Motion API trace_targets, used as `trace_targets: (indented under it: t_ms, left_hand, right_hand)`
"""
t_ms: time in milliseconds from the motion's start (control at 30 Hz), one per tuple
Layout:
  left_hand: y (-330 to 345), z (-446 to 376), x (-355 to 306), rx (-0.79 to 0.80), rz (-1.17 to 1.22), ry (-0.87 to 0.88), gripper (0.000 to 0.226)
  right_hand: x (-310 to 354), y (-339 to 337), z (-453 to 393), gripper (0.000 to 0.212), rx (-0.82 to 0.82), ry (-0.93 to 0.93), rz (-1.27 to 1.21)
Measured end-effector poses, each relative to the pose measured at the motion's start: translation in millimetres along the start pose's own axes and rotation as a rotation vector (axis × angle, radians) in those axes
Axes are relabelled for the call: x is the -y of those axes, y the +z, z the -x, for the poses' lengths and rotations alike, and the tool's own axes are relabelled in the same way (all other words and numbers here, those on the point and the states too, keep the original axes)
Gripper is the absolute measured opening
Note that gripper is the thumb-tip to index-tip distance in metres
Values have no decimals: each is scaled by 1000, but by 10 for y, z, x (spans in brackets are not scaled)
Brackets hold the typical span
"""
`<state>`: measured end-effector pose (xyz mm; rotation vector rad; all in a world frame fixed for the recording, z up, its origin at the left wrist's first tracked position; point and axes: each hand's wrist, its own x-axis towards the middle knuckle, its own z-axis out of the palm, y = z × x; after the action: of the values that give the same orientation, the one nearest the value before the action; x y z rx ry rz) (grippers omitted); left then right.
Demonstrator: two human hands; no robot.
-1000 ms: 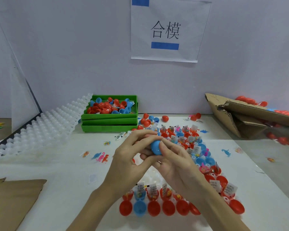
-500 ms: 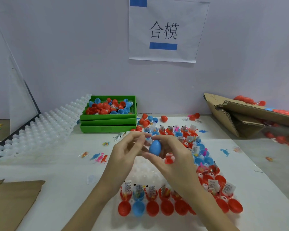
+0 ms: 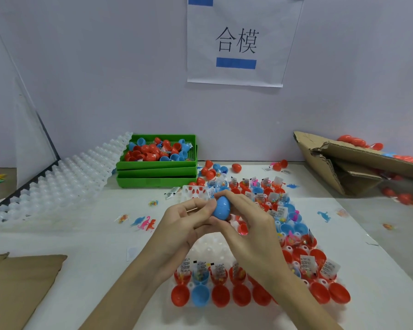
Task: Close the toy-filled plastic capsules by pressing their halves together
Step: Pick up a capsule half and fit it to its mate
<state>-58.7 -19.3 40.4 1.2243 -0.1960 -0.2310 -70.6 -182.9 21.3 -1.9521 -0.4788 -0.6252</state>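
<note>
— So, where is the blue capsule (image 3: 221, 207) right now?

— Up off the surface (image 3: 81, 234), between both hands, above the far half of the clear tray (image 3: 210, 248). Its two halves look joined; a seam line runs across its middle.

— And the grip on each side?

— The left hand (image 3: 177, 225) pinches the capsule's left side with thumb and fingertips. The right hand (image 3: 250, 225) curls its fingers over the top and right side, thumb underneath. Both are grasping that one capsule.

— What sits in the tray?

— Along its near edge runs a row of open capsule halves (image 3: 221, 295), red except one blue, lying hollow side up. Just behind them stand filled halves (image 3: 218, 273), each with a small printed packet sticking out. More filled red and blue halves run along the tray's right side toward the far edge of the surface.

— Anything at the back?

— Toward the far left, stacked green trays (image 3: 156, 173) with a heap of loose red and blue halves in the top one. Beside them a long white moulded tray (image 3: 57, 184) leans along the left edge. A torn cardboard box (image 3: 358, 163) lies at the far right corner, with red capsules behind it.

— And loose bits?

— Small toy dinosaurs (image 3: 144, 222), blue, pink and orange, lie left of the hands, another blue one (image 3: 324, 216) to the right. Brown cardboard (image 3: 17, 289) covers the near left corner. A paper sign (image 3: 236, 41) with two characters hangs on the wall.
</note>
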Motion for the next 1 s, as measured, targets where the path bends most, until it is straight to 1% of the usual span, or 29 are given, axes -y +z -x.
trace_targets:
  t_ms: [167, 333, 400, 500, 600, 733, 833, 933, 1000]
  left_hand:
    - [2, -1, -2, 10, 20, 7, 40]
    - [26, -4, 22, -11, 106, -36, 31]
    - [28, -16, 20, -6, 148, -45, 28]
    - [-18, -30, -11, 71, 169, -28, 34]
    - [-33, -16, -11, 138, 157, 33, 43]
    - [37, -20, 7, 75, 105, 129, 40]
    - [24, -21, 21, 86, -45, 248, 39]
    - [10, 0, 35, 109, -180, 358, 38]
    - [30, 17, 28, 99, -247, 425, 32]
  right_hand:
    - [51, -19, 1, 43, -13, -32, -7]
    - [27, -25, 0, 44, -18, -55, 6]
    - [18, -18, -6, 43, -14, -24, -40]
    - [19, -23, -20, 42, 28, 50, -220]
    - [20, -29, -29, 41, 88, 71, -323]
    - [44, 2, -14, 45, 195, 121, -503]
    - [52, -1, -7, 45, 182, 154, -586]
    - [70, -18, -15, 41, 171, 151, -605]
    - [87, -16, -22, 39, 183, 137, -598]
